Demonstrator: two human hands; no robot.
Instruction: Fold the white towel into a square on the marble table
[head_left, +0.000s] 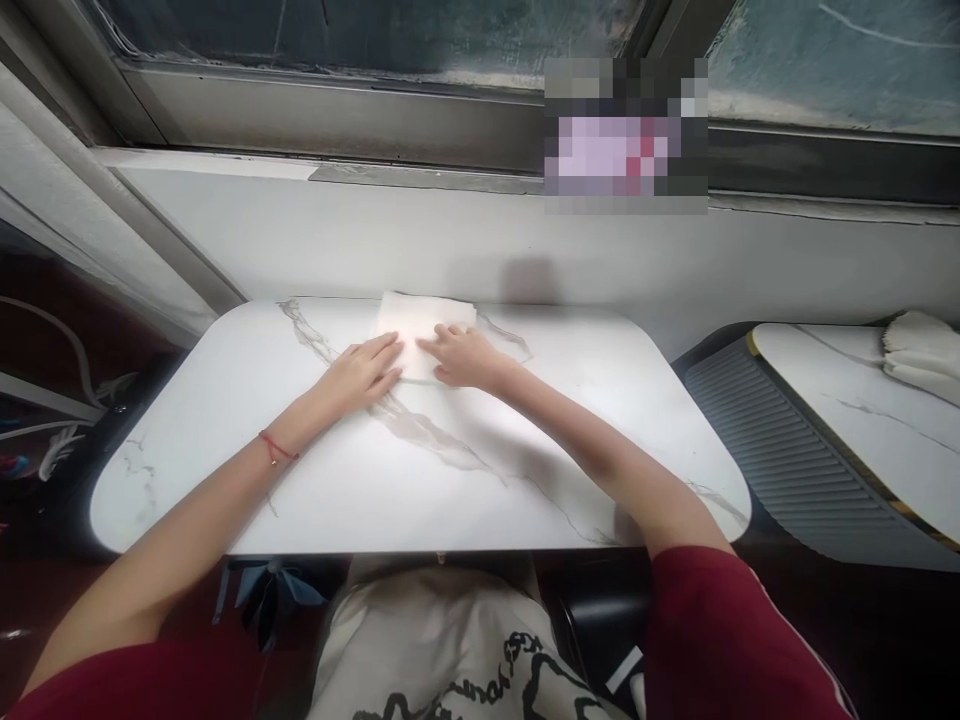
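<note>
A thin white square sheet [429, 311], paper or cloth, lies flat near the far edge of a white marble-patterned table [315, 500]. My left hand [365, 369] rests on the sheet's left side, fingers stretched out toward its middle. On its right side is my right hand [459, 356], palm down, with the index finger extended and the others loosely bent and apart. Both hands touch the sheet from above, and neither grips it. Part of the sheet is hidden under my fingers.
Behind the table rise a white wall [337, 235] and a window frame [337, 115]. A second marble-patterned table [840, 410] with a ribbed grey side stands at right, bearing a crumpled off-white cloth [922, 350]. White cables [71, 350] hang at left.
</note>
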